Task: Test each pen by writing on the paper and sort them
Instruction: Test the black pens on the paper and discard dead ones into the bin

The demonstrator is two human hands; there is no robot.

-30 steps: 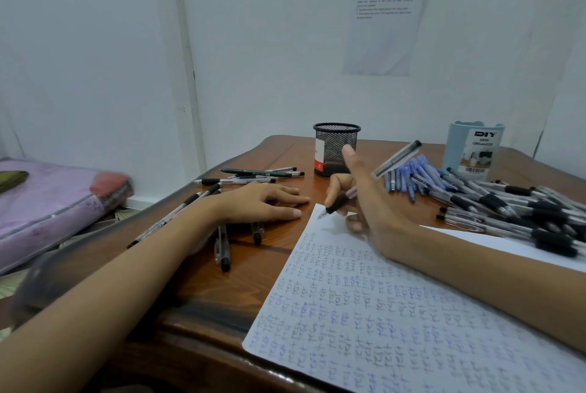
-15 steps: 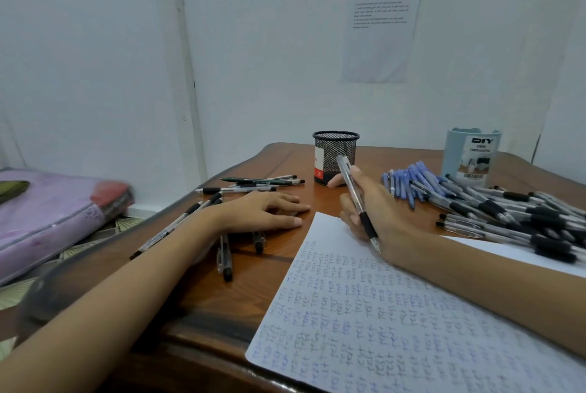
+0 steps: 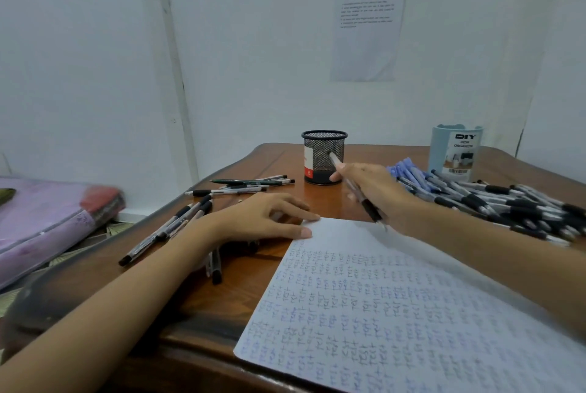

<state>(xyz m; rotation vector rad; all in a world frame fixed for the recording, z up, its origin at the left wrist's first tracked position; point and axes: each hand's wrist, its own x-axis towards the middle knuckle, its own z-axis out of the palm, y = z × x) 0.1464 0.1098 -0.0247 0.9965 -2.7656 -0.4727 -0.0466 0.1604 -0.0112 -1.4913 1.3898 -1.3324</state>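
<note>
Head view, worktop (image 3: 329,202) of brown wood; 12 o'clock taken as straight away from the person. Paper (image 3: 396,307) lies at 5 o'clock, turned askew, covered in rows of small handwritten marks in blue and black. Right hand (image 3: 377,189) sits at 1 o'clock above the paper's far edge, fingers curled round one pen (image 3: 369,210). The pen is tilted: its pale rear end points to 11 o'clock, in front of the mesh cup (image 3: 323,154), and its black grip and tip point to 5 o'clock, down toward the paper. Tip is blurred; cannot tell whether it touches the sheet. Left hand (image 3: 266,218) lies at 10 o'clock, palm down, fingers relaxed and holding nothing, with thumb and a fingertip touching the paper's far left corner. Loose pens (image 3: 171,227) lie scattered on the wood at 9 to 11 o'clock, some partly under the left wrist. A large heap of black-grip pens (image 3: 523,202) lies at 2 o'clock, with a cluster of blue pens (image 3: 409,170) at its near-centre end. Pale blue organiser (image 3: 456,151), label reading "DIY", stands behind the heap at 1 o'clock. Printed sheet (image 3: 367,31) hangs on the wall at 12 o'clock. Purple padded bundle (image 3: 47,218) lies off the worktop at 9 o'clock.
</note>
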